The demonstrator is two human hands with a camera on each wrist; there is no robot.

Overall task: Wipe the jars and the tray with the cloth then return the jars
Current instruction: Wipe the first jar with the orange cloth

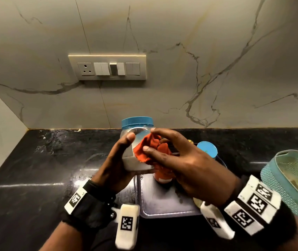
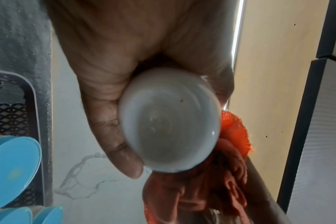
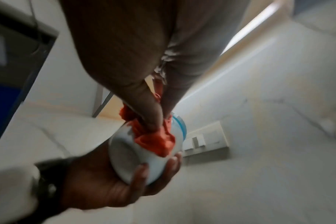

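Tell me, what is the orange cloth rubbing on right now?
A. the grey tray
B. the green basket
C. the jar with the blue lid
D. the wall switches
C. The right hand presses the cloth against the side of the jar, which the left hand holds up above the tray.

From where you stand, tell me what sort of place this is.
Most likely a home kitchen: a black polished stone counter, a veined marble-look wall with a socket-and-switch plate, and a blue-lidded clear plastic jar being wiped with an orange cloth.
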